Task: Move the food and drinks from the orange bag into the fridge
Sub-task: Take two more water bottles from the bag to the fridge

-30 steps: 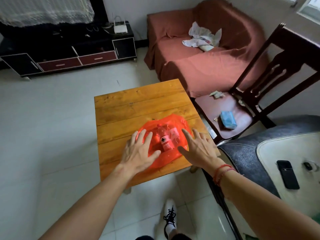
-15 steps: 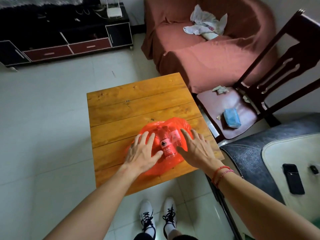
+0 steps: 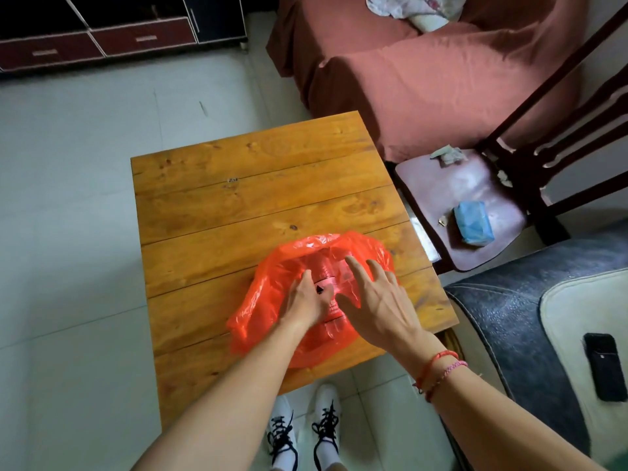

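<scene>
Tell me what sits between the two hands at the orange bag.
In the head view, a red-labelled bottle lies between the left hand and the right hand, inside the orange bag.

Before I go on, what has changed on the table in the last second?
The left hand slid inward onto the bottle inside the orange bag; whether it grips is unclear. The right hand, open over the bag, and the table stayed put.
</scene>
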`<state>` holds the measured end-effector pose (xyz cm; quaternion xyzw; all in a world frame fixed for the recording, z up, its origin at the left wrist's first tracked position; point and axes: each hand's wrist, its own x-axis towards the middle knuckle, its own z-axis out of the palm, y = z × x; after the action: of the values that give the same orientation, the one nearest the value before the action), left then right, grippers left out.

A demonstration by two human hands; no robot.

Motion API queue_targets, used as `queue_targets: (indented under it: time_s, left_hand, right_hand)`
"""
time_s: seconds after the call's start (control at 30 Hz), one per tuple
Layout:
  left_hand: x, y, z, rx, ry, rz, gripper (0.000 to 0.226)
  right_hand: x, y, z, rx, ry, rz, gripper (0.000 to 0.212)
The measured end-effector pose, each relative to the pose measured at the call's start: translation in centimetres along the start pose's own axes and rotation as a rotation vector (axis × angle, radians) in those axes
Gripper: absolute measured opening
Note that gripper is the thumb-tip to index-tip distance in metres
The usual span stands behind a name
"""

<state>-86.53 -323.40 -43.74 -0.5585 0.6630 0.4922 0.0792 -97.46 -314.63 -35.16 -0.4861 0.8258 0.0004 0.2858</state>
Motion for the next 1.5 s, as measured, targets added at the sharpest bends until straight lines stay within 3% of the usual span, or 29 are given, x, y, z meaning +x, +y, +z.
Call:
queue_targets:
  time_s: [0.07, 0.17, 0.33, 0.43, 0.53, 0.6, 0.73, 0.93, 1.23, 1.3, 1.4, 1.5]
  left_hand:
    - [2.1, -0.3, 1.0, -0.151, -0.003, -0.054, 0.055]
    - [4.8, -1.1, 3.1, -0.316, 0.015, -0.087, 0.072]
    - [7.8, -1.4, 5.1, -0.362, 0.047, -0.145, 0.085]
    - [10.3, -2.4, 6.6, -0.391, 0.047, -0.189, 0.108]
    - [12.8, -4.3, 8.3, -0.342, 0.156, -0.193, 0.14]
    - [12.2, -3.7, 7.6, -0.338, 0.172, -0.172, 0.133]
    - [10.1, -2.6, 6.3, -0.349, 0.145, -0.143, 0.084]
    - [7.3, -3.0, 5.7, -0.336, 0.209, -0.026, 0.078]
    - [1.8, -4.3, 4.2, -0.232, 0.202, 0.141, 0.07]
    - [0.8, -4.4, 3.6, -0.175, 0.235, 0.197, 0.066]
    - [-0.1, -4.6, 3.0, -0.077, 0.266, 0.275, 0.046]
    - [-0.2, -5.1, 2.7, -0.023, 0.309, 0.355, 0.04]
  right_hand:
    - [1.2, 0.2, 0.4, 0.012, -0.006, -0.009, 0.076]
    - [2.5, 0.6, 1.2, 0.0, -0.02, -0.013, 0.079]
    - [3.9, 1.5, 2.1, -0.021, -0.057, -0.008, 0.084]
    - [4.3, 1.8, 2.6, -0.017, -0.079, -0.001, 0.085]
    - [4.5, 2.0, 2.9, -0.018, -0.083, 0.007, 0.084]
    - [4.6, 2.1, 2.9, -0.026, -0.081, 0.018, 0.084]
    - [5.0, 2.2, 2.5, -0.009, -0.089, 0.036, 0.081]
    - [6.5, 1.8, 2.9, 0.06, -0.059, 0.047, 0.076]
    - [8.1, 1.2, 4.5, 0.306, -0.065, 0.127, 0.041]
    - [8.5, 1.1, 5.2, 0.325, -0.079, 0.147, 0.045]
    - [10.3, 2.0, 7.5, 0.296, -0.045, 0.152, 0.073]
    - [12.2, 3.6, 10.8, 0.197, -0.087, 0.181, 0.067]
